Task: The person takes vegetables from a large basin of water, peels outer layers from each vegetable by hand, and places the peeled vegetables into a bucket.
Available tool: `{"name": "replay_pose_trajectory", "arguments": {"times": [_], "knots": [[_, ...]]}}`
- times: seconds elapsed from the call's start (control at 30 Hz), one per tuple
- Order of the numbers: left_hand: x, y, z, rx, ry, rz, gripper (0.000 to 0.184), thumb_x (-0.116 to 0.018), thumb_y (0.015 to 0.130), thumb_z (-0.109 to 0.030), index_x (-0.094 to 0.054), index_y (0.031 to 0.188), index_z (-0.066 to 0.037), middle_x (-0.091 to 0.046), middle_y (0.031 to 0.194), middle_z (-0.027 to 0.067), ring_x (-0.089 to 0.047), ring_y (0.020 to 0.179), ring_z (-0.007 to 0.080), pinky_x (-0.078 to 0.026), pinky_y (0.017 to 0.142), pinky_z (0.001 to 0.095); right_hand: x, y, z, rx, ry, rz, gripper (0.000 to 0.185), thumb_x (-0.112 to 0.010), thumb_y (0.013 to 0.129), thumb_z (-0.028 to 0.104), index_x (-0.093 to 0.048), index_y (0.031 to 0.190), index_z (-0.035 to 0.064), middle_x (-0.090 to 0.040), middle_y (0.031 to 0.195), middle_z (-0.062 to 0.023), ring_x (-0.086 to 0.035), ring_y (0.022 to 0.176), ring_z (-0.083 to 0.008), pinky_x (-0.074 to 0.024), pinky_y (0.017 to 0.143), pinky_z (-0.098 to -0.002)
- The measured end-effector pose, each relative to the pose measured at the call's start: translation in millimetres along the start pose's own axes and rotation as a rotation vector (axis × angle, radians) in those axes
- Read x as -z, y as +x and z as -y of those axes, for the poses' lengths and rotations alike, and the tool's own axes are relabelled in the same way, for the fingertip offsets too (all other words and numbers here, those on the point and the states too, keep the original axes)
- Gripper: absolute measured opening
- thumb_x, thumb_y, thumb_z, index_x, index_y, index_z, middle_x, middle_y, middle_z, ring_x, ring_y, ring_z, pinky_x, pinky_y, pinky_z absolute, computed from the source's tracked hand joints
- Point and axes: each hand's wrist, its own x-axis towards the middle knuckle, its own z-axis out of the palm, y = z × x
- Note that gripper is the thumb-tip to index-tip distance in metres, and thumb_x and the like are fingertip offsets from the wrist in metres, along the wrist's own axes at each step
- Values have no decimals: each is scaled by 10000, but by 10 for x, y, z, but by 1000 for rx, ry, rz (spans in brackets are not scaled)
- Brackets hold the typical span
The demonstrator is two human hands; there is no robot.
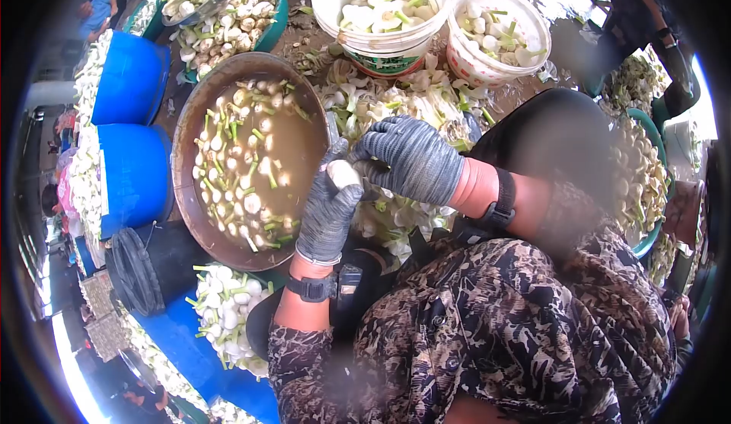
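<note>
My left hand [329, 214], in a grey knit glove, is closed around a white garlic bulb [344, 174] beside the basin's right rim. My right hand [413, 159], gloved the same way, is curled with its fingertips close to the bulb. Whatever its fingers may hold is hidden from this angle. To the left of both hands stands a wide brown basin [185, 188] of cloudy water, where many garlic bulbs with short green stems float. Below and beyond my hands lies a heap of pale garlic peelings [434, 104].
Two white buckets, a larger one [381, 49] and a smaller one [476, 72], hold trimmed bulbs. Blue tubs [133, 172], a black bucket [156, 260] and a pile of garlic [228, 313] crowd the left. On the right are a green-rimmed basket [655, 233] and another person's arm [647, 1].
</note>
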Motion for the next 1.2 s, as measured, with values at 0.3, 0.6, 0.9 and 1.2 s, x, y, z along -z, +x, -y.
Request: {"name": "replay_pose_trajectory", "arguments": {"times": [0.3,0.6,0.9,1.2], "knots": [[-102,-107,-352,-18,308,67,761,-683,792,-212,-348,1445,-12,-487,1341,136,-495,1193,228,-398,1042,353,-31,-22,62,-393,301,134,194,-634,878,229,-652,940,46,-671,848,-185,-655,791,-360,-523,709,-414],[21,-58,-164,-53,129,72,786,-682,780,-145,-314,1464,-28,-463,1344,126,-476,1203,229,-393,1045,355,58,-62,24,-253,558,160,201,-653,895,235,-648,975,51,-676,864,-167,-661,793,-330,-519,718,-372],[-110,-47,-317,-176,453,61,728,-655,772,-57,-336,1426,-29,-464,1348,146,-476,1231,249,-390,1061,360,-172,-60,-10,-455,488,120,230,-661,840,216,-637,948,14,-664,802,-184,-650,748,-300,-511,708,-384],[-63,-68,-242,-308,589,-102,649,-625,825,-59,-348,1412,-41,-489,1311,121,-494,1207,218,-402,1049,344,-187,-102,-19,-498,695,200,224,-652,920,239,-629,949,18,-652,761,-137,-619,698,-244,-504,687,-357]]}}
